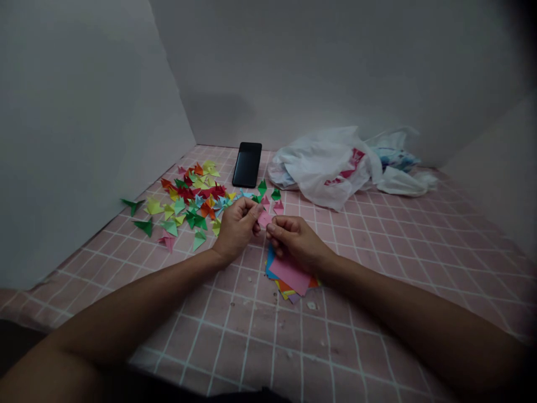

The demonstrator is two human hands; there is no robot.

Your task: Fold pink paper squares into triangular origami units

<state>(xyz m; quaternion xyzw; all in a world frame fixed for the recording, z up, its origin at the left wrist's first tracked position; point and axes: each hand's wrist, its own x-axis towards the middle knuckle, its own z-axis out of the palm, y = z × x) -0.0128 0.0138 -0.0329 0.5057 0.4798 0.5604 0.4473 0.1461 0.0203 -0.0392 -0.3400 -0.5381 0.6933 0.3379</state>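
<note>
A small pink piece of folded paper is pinched between both hands, above the table. My left hand is closed on its left edge, thumb on top. My right hand grips its right side between thumb and fingertips. Beneath my right hand lies a stack of coloured paper squares, a pink sheet on top, with blue, orange, yellow and purple edges showing. Part of that stack is hidden by the hand. To the left spreads a loose pile of folded paper pieces in green, red, yellow, orange, blue and pink.
A black phone lies at the back near the wall. Crumpled white plastic bags with pink print sit at the back right. The pink checked tablecloth covers the surface, and walls stand on the left, back and right. Small scraps lie near the stack.
</note>
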